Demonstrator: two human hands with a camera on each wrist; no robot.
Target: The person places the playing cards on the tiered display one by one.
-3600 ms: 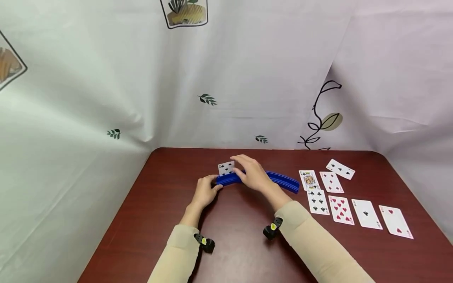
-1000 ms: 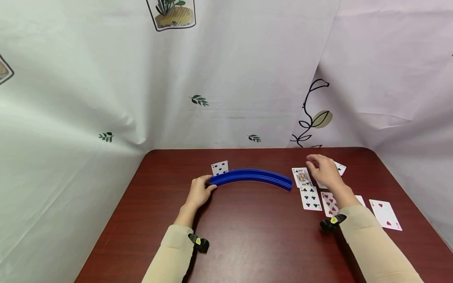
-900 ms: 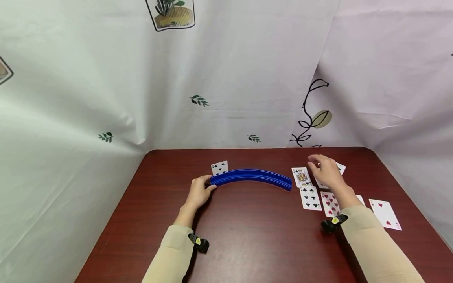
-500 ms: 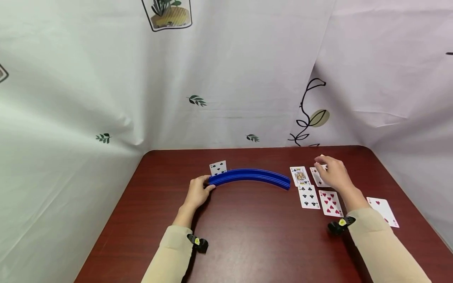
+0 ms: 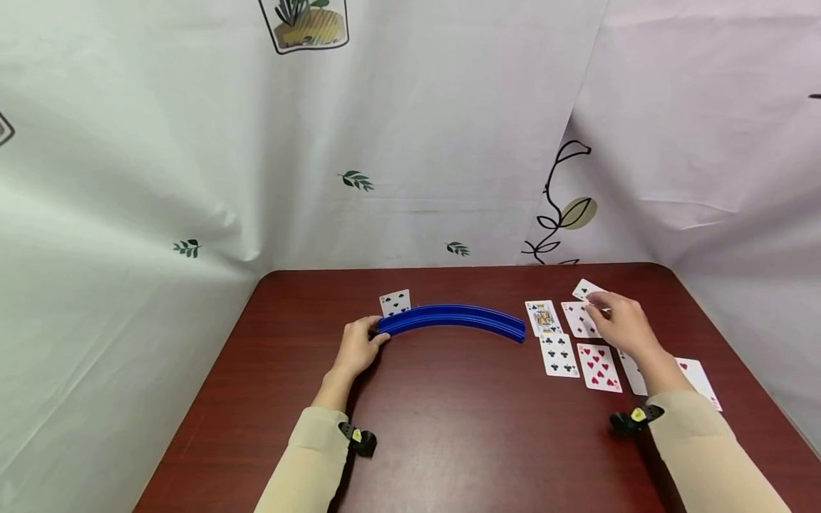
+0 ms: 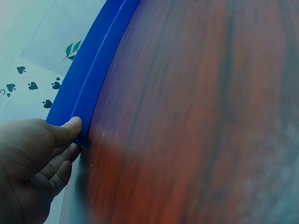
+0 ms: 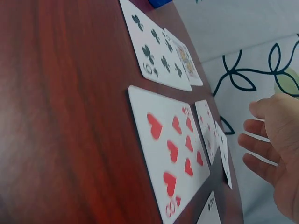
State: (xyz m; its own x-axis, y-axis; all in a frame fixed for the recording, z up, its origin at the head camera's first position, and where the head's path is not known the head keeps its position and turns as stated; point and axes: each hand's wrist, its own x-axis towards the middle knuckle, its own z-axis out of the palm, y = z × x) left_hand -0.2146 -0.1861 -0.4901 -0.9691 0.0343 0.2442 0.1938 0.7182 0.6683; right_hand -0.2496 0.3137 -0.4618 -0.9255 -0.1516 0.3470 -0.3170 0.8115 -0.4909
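My left hand [image 5: 358,347] pinches the left end of a curved blue card holder [image 5: 455,314] between thumb and fingers; the left wrist view shows the thumb on top of the end. A spades playing card [image 5: 395,302] stands upright at that left end, its lower part hidden by the holder. My right hand [image 5: 622,324] is over the cards at the right with fingers loosely bent. It overlaps a diamonds card [image 5: 577,319] and a clubs card [image 5: 586,288] behind it. In the right wrist view the fingers [image 7: 259,147] hold nothing.
A king [image 5: 543,317] lies face up left of the diamonds card. In front are a clubs card [image 5: 559,355], a hearts card [image 5: 599,367], a partly covered ace [image 7: 210,211] and another hearts card [image 5: 699,381]. The wooden table [image 5: 449,442] ends at a white curtain [image 5: 385,128].
My right hand has gone from above the holder to the cards at the right, shifting slightly further right lately and uncovering the back clubs card. My left hand keeps its pinch on the holder.
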